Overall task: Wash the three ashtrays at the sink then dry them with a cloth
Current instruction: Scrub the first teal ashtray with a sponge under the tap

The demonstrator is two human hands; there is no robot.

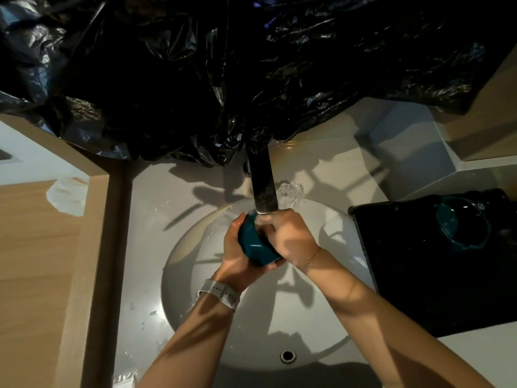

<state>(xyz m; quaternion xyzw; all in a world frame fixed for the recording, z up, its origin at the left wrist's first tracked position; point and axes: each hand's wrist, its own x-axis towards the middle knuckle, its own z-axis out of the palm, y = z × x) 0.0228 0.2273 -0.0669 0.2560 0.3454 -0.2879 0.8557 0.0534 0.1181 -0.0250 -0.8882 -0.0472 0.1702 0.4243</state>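
1. A teal ashtray point(256, 243) is in the middle of the frame, above the white sink point(195, 275) and directly under the dark faucet point(263, 189).
2. The left hand point(237, 253) holds the ashtray from below and from the left side, with the fingers curled around its body.
3. The right hand point(291, 236) grips it from the right side. Its fingers are bent over the upper edge, near the end of the faucet, where water seems to run.
4. A second teal ashtray point(461, 228) lies on a black mat point(433, 289) on the tabletop, at the right of the frame, well apart from the hands. I cannot find the third ashtray.
5. A black plastic sheet point(251, 65) covers the upper part of the frame.
6. I judge that the ashtray is stiff and glazed, probably ceramic or glass, so it has some weight for its size and can break if it falls on the hard sink.
7. When wet, its smooth surface is probably slippery. The safe hold is with the palm under the base and the fingers over the rim, keeping it low over the sink.
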